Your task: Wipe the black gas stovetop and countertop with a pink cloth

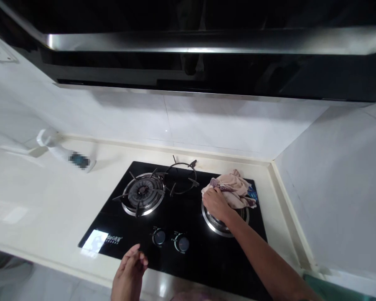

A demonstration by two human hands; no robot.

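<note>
While right hand (217, 203) holds cloth (235, 187), lettering (113, 239) blurred

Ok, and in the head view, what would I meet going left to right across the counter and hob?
White bottle → left burner → loose pan-support ring → bunched cloth, with the right hand on it.

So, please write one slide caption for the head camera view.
Right hand on a cloth over the right burner of a black gas stove; left hand near the knobs.
</note>
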